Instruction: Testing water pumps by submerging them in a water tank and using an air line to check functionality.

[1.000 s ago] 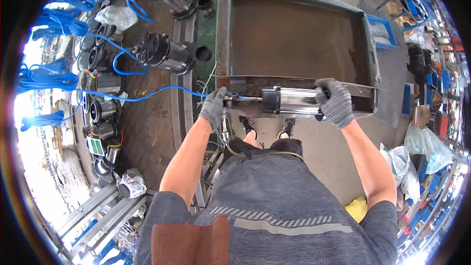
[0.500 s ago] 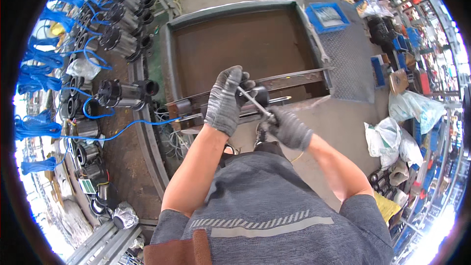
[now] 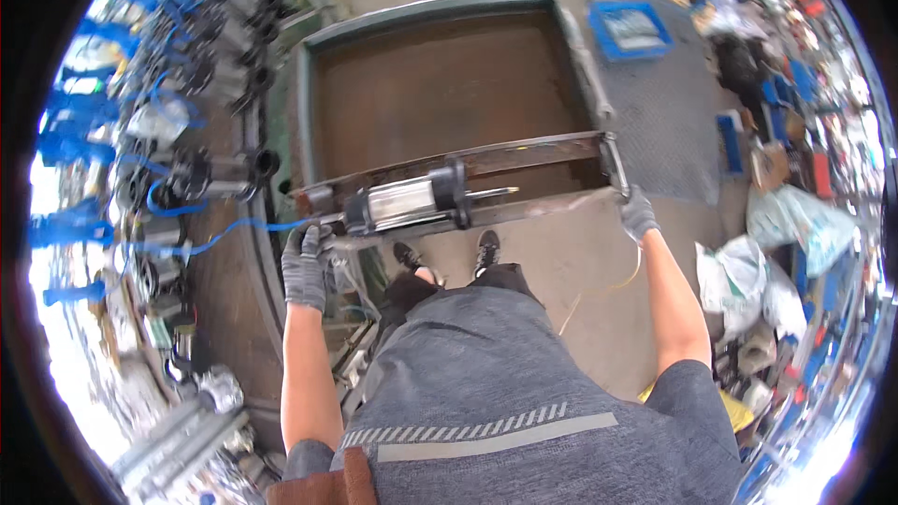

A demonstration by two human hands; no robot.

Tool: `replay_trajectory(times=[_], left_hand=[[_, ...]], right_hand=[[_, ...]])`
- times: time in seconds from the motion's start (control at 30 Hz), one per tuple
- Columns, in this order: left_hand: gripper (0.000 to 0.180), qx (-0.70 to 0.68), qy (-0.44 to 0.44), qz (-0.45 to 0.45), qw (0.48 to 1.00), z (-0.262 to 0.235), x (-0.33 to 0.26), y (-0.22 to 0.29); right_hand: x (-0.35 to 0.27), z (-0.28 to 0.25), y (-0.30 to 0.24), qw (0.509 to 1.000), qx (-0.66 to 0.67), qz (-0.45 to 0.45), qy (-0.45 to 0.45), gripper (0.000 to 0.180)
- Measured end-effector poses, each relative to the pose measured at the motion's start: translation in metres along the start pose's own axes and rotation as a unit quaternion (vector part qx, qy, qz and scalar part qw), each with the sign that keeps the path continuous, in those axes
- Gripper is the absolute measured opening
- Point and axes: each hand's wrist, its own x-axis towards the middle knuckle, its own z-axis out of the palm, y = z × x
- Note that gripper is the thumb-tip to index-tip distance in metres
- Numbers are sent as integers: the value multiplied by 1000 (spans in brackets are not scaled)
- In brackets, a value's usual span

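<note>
The pneumatic cylinder (image 3: pixel 409 204) is lying lengthwise on the rusty frame rail (image 3: pixel 524 154), running 9-to-3 o'clock, the left hand (image 3: pixel 305 262) gripping its 9 o'clock end while the right hand (image 3: pixel 638 215) is clasping the rail's far 3 o'clock corner.

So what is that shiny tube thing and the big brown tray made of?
The shiny cylinder looks like bare polished metal: it glints silver, with black end caps. The tray looks like steel, its floor dull rusty brown, its rim painted grey-green. Both are guesses from colour and shine.
</note>
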Motion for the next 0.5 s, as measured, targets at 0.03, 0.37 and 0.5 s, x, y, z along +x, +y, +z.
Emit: replay_trajectory(times=[0.03, 0.37, 0.5], left_hand=[[17, 29, 17, 19, 999, -10, 1, -1], [29, 559, 112, 161, 806, -106, 56, -2], [38, 708, 49, 211, 673, -100, 103, -1]], right_hand=[[7, 11, 4, 999, -17, 22, 36, 31], [-22, -27, -93, 991, 8, -58, 116, 36], [-73, -23, -252, 952, 166, -257, 4, 41]])
